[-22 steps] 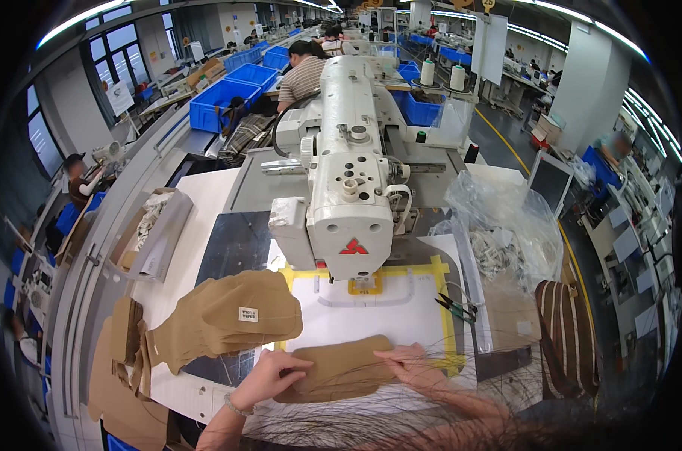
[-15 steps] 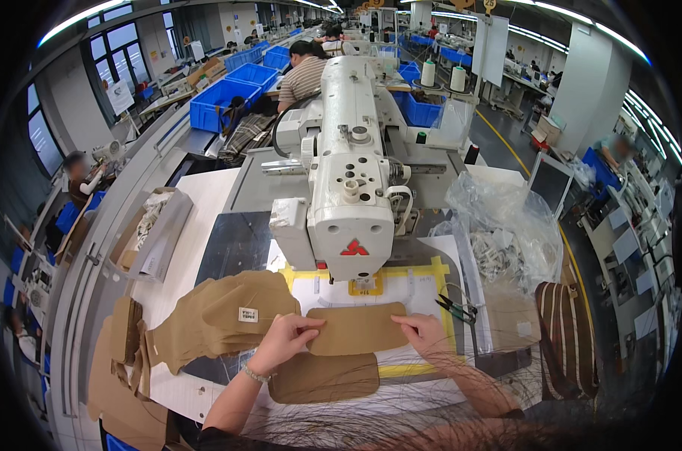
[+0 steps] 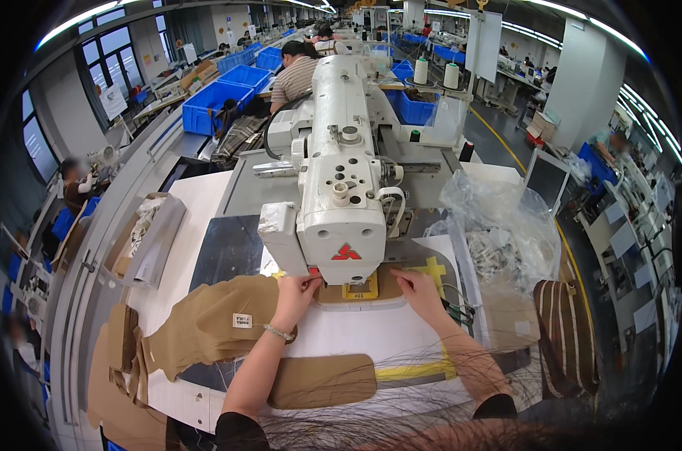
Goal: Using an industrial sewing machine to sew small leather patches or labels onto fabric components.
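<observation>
White label (image 3: pixel 242 321) (dark lettering) on brown fabric (image 3: pixel 206 319); red emblem (image 3: pixel 346 252) on sewing machine (image 3: pixel 339 214).

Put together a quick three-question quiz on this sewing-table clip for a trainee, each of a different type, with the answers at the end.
1. True or false: the left hand and right hand are at opposite ends of the brown far panel, under the machine.

2. Multiple choice: which thing bears a white label?
a) the striped cloth
b) the brown pile on the left
c) the machine's thread cone

3. Count: how many hands touch the near panel, the brown one closest to the person?

Key: 1. True; 2. b; 3. Zero.
</observation>
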A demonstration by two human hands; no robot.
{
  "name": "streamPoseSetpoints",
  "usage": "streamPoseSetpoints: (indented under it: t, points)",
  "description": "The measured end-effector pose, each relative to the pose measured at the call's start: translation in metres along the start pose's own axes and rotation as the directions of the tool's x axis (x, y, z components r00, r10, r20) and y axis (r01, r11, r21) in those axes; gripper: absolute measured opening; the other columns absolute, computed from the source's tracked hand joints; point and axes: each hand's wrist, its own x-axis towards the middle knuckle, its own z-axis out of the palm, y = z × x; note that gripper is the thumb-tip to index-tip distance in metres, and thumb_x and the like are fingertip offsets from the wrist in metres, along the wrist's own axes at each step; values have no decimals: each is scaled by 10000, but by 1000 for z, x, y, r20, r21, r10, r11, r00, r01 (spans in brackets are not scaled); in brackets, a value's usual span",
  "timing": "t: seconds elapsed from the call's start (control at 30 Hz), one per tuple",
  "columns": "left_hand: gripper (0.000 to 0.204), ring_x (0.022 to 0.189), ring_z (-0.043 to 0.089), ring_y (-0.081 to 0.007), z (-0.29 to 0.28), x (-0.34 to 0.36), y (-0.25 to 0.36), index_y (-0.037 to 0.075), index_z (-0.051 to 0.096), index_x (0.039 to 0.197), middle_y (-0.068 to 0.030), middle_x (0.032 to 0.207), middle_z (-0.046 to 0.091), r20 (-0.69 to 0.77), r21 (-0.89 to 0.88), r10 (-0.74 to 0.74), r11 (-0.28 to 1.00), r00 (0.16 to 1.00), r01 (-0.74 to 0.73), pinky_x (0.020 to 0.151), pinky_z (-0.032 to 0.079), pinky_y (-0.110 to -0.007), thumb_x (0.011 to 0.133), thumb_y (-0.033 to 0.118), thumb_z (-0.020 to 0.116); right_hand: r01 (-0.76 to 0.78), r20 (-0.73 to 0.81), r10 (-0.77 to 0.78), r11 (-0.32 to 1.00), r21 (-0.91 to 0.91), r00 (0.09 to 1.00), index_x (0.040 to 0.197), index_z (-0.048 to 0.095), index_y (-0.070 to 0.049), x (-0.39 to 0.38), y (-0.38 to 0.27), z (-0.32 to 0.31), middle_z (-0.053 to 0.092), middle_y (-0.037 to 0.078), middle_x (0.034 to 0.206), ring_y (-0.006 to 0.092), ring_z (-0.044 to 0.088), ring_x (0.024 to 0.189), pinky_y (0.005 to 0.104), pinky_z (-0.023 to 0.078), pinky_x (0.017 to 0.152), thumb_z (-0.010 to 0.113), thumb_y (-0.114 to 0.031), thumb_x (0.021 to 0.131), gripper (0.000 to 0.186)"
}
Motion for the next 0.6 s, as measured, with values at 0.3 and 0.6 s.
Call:
streamPoseSetpoints:
  t: [0.3,0.6]
  points:
    - [163,643,559,-275,-1,-6,-3,68,757,929,-121,616,622,-39,118,87,990,995,-82,829,341,-353,807,170,722,148,-56,-166,960,-238,985,1051,704,-66,-8,-3,6,579,94,727,258,551,669,376,355,726,587,-73,863,221]
    - [175,610,562,-248,-5,-8,3,73,759,937,-90,598,617,-42,217,182,962,982,-169,827,338,-344,787,160,735,177,-38,-196,942,-283,980,1044,699,-78,-11,-3,4,580,67,787,245,563,741,375,341,746,612,-99,859,205]
